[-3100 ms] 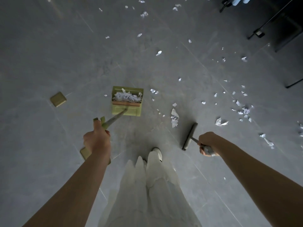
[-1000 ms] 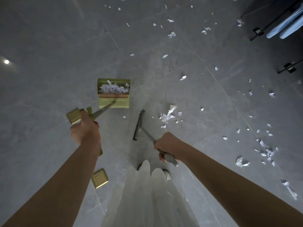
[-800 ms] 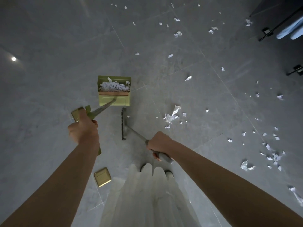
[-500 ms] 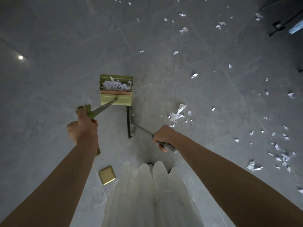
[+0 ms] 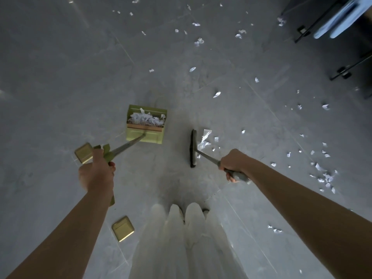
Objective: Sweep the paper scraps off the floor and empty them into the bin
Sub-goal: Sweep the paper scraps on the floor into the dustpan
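While each hand grips its handle, broom [image 5: 193,148] has swung right, away from dustpan [image 5: 146,123].

The dustpan [image 5: 146,126] is pale olive green with a tan strip across it, and the scraps [image 5: 145,119] heaped in it are white. The broom [image 5: 193,148] head is black, its handle grey. The floor [image 5: 60,77] is plain grey tile. Two plates [image 5: 123,228] set in it are brass-yellow. The skirt [image 5: 187,248] is off-white.
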Demonstrator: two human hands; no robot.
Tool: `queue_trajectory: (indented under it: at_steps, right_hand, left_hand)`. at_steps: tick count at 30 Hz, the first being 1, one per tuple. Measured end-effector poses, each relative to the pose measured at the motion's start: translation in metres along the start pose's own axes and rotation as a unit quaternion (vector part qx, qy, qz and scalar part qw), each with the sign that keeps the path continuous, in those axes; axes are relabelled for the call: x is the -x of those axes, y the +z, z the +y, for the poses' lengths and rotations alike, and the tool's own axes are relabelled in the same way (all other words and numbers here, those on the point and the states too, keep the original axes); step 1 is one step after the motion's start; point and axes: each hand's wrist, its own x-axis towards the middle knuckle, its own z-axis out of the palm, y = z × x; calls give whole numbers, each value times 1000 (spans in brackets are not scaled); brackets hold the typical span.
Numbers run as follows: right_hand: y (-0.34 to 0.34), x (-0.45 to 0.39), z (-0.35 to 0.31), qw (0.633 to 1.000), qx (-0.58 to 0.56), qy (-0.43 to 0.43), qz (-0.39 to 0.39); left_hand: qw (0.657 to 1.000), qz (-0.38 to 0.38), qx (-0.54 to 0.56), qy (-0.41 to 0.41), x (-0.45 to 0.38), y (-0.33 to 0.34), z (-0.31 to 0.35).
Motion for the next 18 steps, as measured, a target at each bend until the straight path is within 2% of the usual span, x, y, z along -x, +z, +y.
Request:
queue_trajectory:
  at_steps: [9, 18]
  right_hand:
    - [-70, 12, 24, 999, -2, -8, 53]
    - [-109, -10, 30, 979, 115, -43, 164]
  left_hand:
    - [997, -63, -36, 39, 21, 11, -1]
    - [977, -142, -112, 115, 15, 21, -2]
